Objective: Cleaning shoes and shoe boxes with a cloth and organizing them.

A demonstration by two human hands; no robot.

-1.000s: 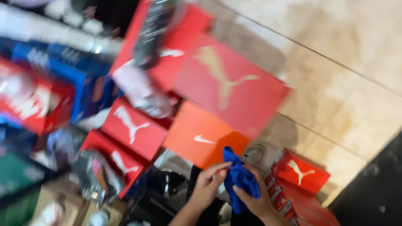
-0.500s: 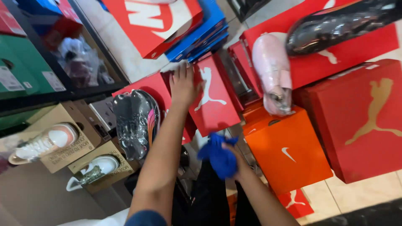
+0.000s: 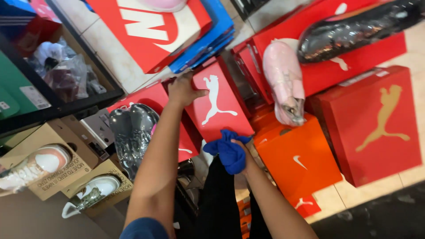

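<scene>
Right hand [image 3: 242, 152] is nearest the camera: fingers curled shut around a crumpled blue cloth [image 3: 229, 152], bunched in the fist, mostly hiding the hand. Cloth sits at the lower edge of the red cardboard shoebox with a white leaping-cat mark [image 3: 217, 104], touching or just off it, can't tell which.

Left hand [image 3: 183, 90] is farther out, arm extended, gripping the top left corner of that same red shoebox. Thumb spread along the top face, other fingers wrapped over the edge and not visible. Box is tilted, standing among other boxes.

Just right of the cloth: orange cardboard shoebox with a white swoosh mark [image 3: 299, 157]. A pale pink shoe [image 3: 284, 84] rests toe-down on its upper edge.

Left of the forearm: grey shoes wrapped in clear plastic [image 3: 133, 132]. Lower left: two brown cardboard boxes, each with a white sneaker [image 3: 33, 166] lying in it.

Right side: large red shoebox with a gold cat mark [image 3: 372, 121]. Beyond it, a dark glossy shoe in plastic wrap [image 3: 354, 28] lies on another red box.

Far top: big red-and-white box lid [image 3: 150, 26] over a stack of blue box lids [image 3: 212, 40].
</scene>
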